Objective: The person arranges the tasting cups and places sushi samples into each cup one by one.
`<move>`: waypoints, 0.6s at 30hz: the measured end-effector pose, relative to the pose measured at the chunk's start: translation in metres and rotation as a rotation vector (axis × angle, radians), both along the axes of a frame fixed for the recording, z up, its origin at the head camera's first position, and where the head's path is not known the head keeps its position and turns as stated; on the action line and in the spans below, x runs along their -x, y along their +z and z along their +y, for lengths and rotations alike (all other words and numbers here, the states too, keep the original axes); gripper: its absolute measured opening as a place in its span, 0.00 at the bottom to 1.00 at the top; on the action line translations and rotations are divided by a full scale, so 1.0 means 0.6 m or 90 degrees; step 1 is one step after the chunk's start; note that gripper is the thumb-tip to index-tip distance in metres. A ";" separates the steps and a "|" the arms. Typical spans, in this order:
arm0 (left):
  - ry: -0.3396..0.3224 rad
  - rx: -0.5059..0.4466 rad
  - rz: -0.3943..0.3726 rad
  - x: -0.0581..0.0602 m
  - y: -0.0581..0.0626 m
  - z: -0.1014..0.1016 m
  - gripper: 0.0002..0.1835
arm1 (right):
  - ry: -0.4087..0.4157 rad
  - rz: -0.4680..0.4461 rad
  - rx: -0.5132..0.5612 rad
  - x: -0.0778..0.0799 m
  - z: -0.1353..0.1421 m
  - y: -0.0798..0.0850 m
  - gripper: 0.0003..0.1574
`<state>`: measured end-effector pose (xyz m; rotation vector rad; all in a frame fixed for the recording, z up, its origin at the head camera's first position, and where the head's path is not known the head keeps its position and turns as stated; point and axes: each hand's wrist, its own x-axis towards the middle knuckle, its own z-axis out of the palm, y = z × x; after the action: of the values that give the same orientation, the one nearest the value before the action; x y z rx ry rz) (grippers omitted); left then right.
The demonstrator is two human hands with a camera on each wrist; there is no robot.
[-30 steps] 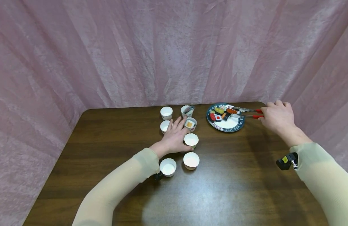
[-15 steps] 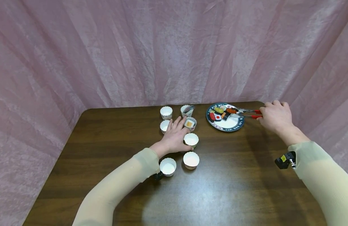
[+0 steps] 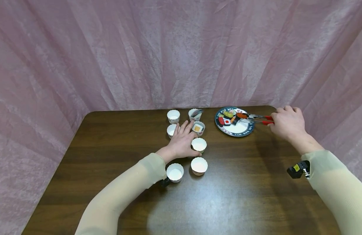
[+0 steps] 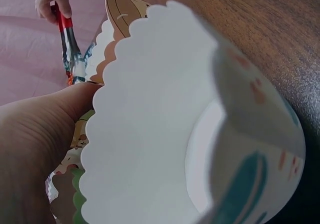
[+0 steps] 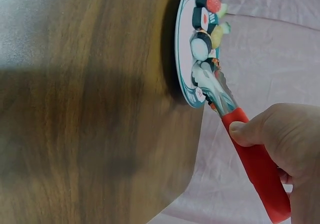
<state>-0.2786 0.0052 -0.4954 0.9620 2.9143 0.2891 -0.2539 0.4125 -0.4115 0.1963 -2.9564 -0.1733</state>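
White inside, the near-left cup (image 3: 174, 171) and near-right cup (image 3: 199, 163) are standing closest on the desk (image 3: 242, 199), and I am seeing no food in them. Just past them, the left hand (image 3: 181, 143) is lying loose with its fingers spread, thumb and pointing finger around the green cup (image 3: 199, 144); I cannot tell how hard it is touching. The middle-left cup (image 3: 170, 131) is partly hiding behind fingers. An egg piece (image 3: 197, 129) is sitting in the middle-right cup (image 3: 201, 133). Over to the right, the right hand (image 3: 288, 123) is gripping red tongs (image 5: 252, 159), their tips resting by the orange sushi (image 3: 240, 115) on the plate (image 3: 237, 129); I cannot tell if they are pinching it. Farthest back, the far-left cup (image 3: 173, 116) is looking bare and the far-right cup (image 3: 194, 118) is holding a silvery piece (image 3: 196, 113). I am guessing two cups are done, at least four are waiting, and several pieces are left.
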 end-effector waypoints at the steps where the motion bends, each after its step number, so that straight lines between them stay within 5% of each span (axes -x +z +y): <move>1: 0.000 0.001 0.002 0.000 0.000 0.000 0.38 | 0.000 0.002 0.001 -0.002 0.000 0.001 0.16; 18: 0.004 0.000 0.019 0.004 0.002 -0.019 0.35 | 0.035 0.067 0.014 -0.038 0.011 0.026 0.17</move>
<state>-0.2808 -0.0063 -0.4939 0.9664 2.9440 0.2772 -0.2310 0.4188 -0.3961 0.2566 -2.8430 -0.1386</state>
